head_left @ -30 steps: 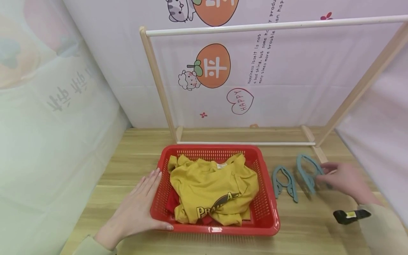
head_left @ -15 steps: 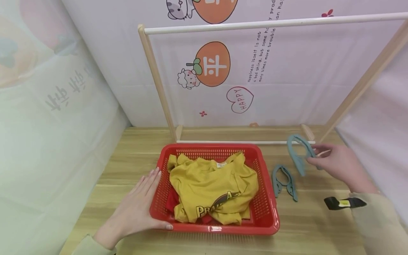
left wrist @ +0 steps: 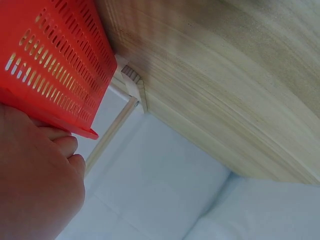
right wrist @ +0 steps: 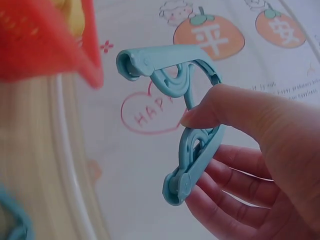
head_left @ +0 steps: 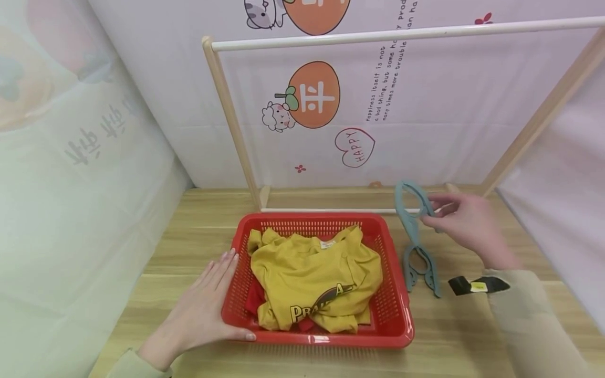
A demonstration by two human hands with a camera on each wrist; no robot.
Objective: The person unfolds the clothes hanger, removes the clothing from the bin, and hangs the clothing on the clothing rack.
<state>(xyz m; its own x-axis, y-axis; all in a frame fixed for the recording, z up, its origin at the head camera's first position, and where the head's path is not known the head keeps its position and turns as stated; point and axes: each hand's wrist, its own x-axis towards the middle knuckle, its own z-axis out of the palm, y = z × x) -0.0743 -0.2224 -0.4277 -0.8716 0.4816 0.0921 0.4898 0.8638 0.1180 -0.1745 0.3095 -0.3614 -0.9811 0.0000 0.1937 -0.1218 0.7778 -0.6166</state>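
The right hand (head_left: pixel 465 226) pinches a blue hanger (head_left: pixel 410 229) between thumb and fingers, holding it raised near the far right corner of a red basket (head_left: pixel 312 339). A second hanger (head_left: pixel 409 274) lies on the surface (head_left: pixel 189 236) just right of the basket. The left hand (head_left: pixel 200 310) rests against the basket's left side, fingers straight, thumb along the near rim. Inside, a crumpled yellow shirt (head_left: pixel 312 273) covers part of some red cloth (head_left: pixel 255 296). A rack (head_left: pixel 230 115) stands behind.
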